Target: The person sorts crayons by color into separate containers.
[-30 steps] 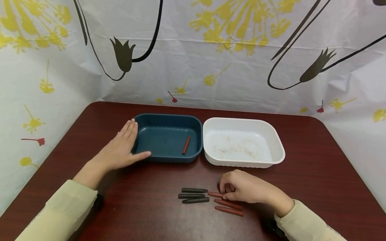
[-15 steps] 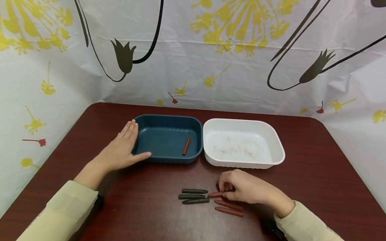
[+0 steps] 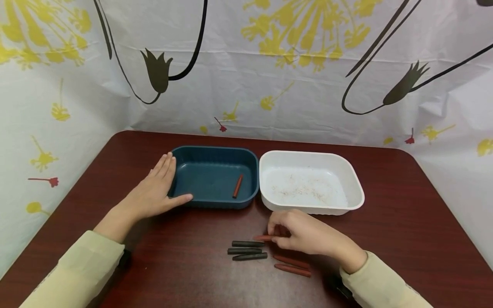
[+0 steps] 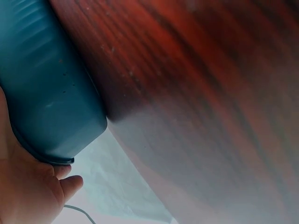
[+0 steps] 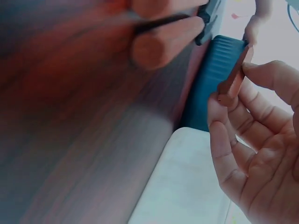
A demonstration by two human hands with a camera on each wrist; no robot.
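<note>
My right hand pinches a red-brown crayon between thumb and fingertips, lifted off the table just in front of the white tray. In the right wrist view this crayon shows angular sides and a blunt end. Two more red-brown crayons lie below that hand. Left of them are three black crayons, side by side. My left hand rests with straight fingers along the left end of the dark blue tray, thumb over its front rim. One red-brown crayon lies inside that tray.
Both trays stand side by side toward the back of the dark red-brown table. Reddish crumbs dot the white tray's floor. A white sheet printed with flowers hangs behind the table and along both sides.
My right hand has lifted the pinched crayon off the table and moved it slightly left and away from me. The left hand and trays have stayed put.
</note>
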